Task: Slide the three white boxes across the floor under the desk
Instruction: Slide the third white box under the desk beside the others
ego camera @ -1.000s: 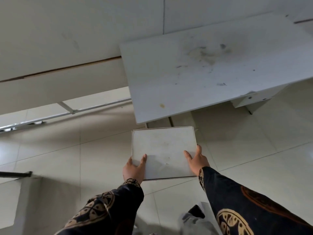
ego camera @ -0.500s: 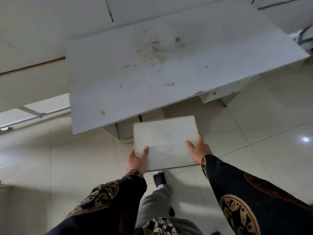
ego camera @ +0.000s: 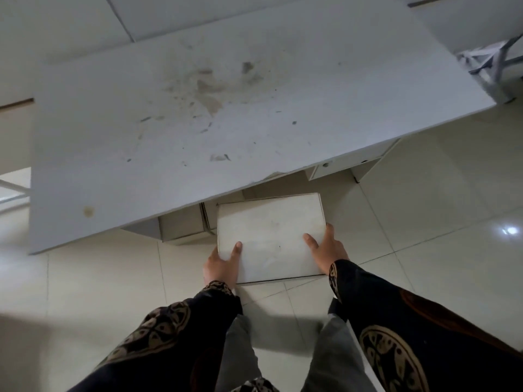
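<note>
A white box point(ego camera: 270, 236) is held flat between my hands just in front of the desk's near edge. My left hand point(ego camera: 222, 263) grips its near left corner, thumb on top. My right hand point(ego camera: 327, 250) grips its right side, thumb on the lid. Whether the box touches the floor I cannot tell. The stained white desk point(ego camera: 198, 123) fills the upper half of the view. Under its front edge another white box point(ego camera: 184, 226) sits on the floor, partly hidden by the desktop, to the left of the held box.
Pale glossy floor tiles point(ego camera: 424, 222) spread to the right and left. A white drawer unit with a small knob point(ego camera: 336, 168) hangs under the desk's right part. A grey metal frame point(ego camera: 492, 63) stands at the far right. My knees point(ego camera: 240, 349) are below the box.
The view has swung left-to-right and closer, so the desk now fills the frame. The held box has come nearer the desk's front edge and lower, beside the box underneath.
</note>
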